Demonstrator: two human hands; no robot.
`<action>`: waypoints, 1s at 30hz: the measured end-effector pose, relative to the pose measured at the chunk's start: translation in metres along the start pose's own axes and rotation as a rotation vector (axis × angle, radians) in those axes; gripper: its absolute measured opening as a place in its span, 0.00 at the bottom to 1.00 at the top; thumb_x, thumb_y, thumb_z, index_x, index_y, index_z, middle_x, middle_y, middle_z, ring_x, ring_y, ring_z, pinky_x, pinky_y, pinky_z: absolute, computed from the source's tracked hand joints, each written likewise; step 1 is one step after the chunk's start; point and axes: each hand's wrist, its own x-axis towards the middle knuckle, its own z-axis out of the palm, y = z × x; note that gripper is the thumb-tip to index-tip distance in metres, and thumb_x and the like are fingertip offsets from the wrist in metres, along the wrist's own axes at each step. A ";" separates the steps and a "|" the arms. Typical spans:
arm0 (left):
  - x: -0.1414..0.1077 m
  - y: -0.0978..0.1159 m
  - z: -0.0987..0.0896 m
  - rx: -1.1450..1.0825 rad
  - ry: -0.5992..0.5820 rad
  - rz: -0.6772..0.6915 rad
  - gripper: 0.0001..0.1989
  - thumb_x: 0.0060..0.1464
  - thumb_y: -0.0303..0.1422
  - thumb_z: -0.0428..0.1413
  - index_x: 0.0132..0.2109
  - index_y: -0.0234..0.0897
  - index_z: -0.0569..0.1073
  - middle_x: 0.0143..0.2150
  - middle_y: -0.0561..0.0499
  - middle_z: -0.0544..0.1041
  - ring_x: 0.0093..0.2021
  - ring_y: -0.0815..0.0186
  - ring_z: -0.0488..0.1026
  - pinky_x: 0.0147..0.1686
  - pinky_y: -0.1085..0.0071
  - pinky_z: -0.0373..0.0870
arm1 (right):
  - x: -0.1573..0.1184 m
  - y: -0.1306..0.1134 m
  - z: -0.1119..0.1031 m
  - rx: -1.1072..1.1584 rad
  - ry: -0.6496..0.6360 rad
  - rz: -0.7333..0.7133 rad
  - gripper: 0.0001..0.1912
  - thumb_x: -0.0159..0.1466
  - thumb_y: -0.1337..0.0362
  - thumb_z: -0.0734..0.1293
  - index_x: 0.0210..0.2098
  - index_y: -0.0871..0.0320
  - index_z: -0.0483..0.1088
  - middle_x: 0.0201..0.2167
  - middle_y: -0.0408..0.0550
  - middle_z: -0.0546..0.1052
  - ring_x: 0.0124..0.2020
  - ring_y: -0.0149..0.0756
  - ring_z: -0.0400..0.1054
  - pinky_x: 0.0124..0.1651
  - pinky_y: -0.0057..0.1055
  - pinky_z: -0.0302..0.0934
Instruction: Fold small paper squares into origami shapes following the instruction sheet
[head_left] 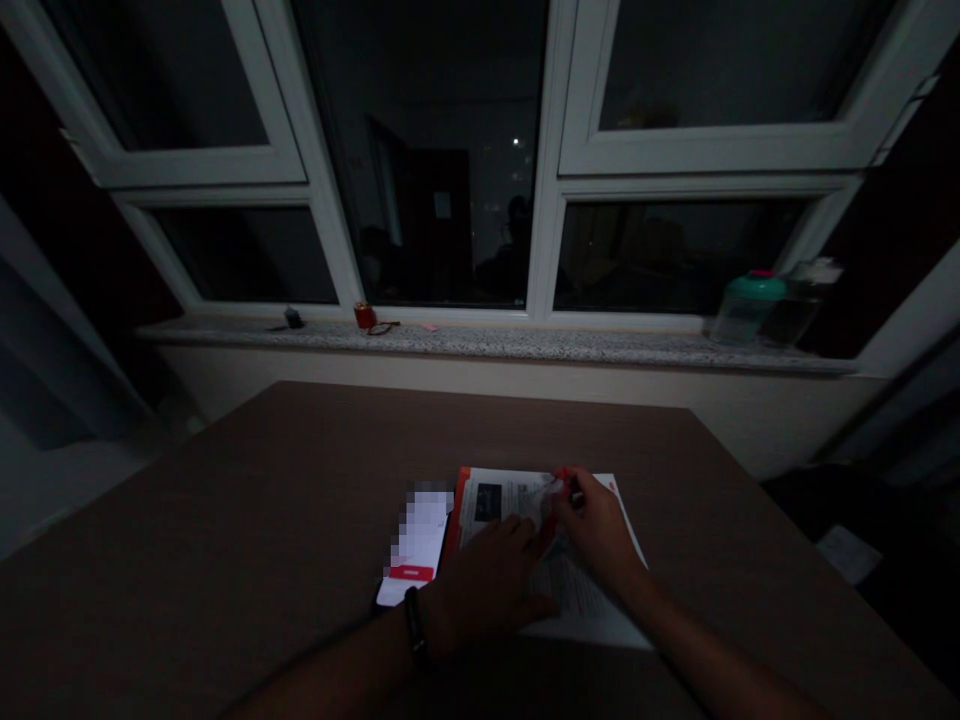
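Left arm (341,660) seen nearest, dark band (415,625) worn on wrist; left hand (499,570) laid over booklet (581,600), fingers part bent; whether anything is gripped by it cannot be told; red crinkly thing (553,500) pinched between finger and thumb of right hand (600,525), above booklet's far part; not let go yet; how much is done or left cannot be told; booklet set nearer table's (337,440) far right corner than far left; phone (420,540) put beside its left edge; table's near edge cut off; small print lost in dark.
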 end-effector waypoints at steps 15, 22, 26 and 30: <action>0.000 -0.001 0.005 -0.005 0.023 0.011 0.35 0.60 0.49 0.58 0.66 0.40 0.55 0.56 0.43 0.68 0.53 0.52 0.67 0.52 0.58 0.66 | -0.001 -0.008 -0.006 0.006 0.096 -0.095 0.13 0.65 0.58 0.61 0.39 0.55 0.77 0.29 0.47 0.80 0.28 0.39 0.74 0.33 0.32 0.65; 0.001 -0.002 0.006 0.075 0.037 0.028 0.32 0.62 0.48 0.57 0.66 0.39 0.57 0.54 0.44 0.70 0.51 0.53 0.68 0.50 0.58 0.67 | 0.002 -0.006 -0.007 0.050 0.099 -0.092 0.15 0.65 0.59 0.60 0.42 0.56 0.76 0.34 0.49 0.81 0.29 0.38 0.74 0.33 0.32 0.65; 0.003 -0.005 0.006 0.134 0.067 0.005 0.30 0.62 0.46 0.58 0.64 0.40 0.60 0.53 0.45 0.71 0.52 0.52 0.68 0.51 0.57 0.66 | 0.005 -0.003 -0.009 0.067 0.100 -0.075 0.15 0.65 0.60 0.60 0.44 0.57 0.75 0.38 0.50 0.81 0.30 0.38 0.74 0.33 0.32 0.66; 0.003 -0.010 0.003 0.150 0.100 -0.066 0.24 0.62 0.45 0.58 0.60 0.40 0.66 0.52 0.46 0.72 0.52 0.52 0.68 0.52 0.55 0.65 | 0.008 0.003 -0.010 0.047 0.129 -0.061 0.13 0.63 0.62 0.60 0.40 0.57 0.74 0.38 0.51 0.80 0.31 0.39 0.73 0.34 0.33 0.66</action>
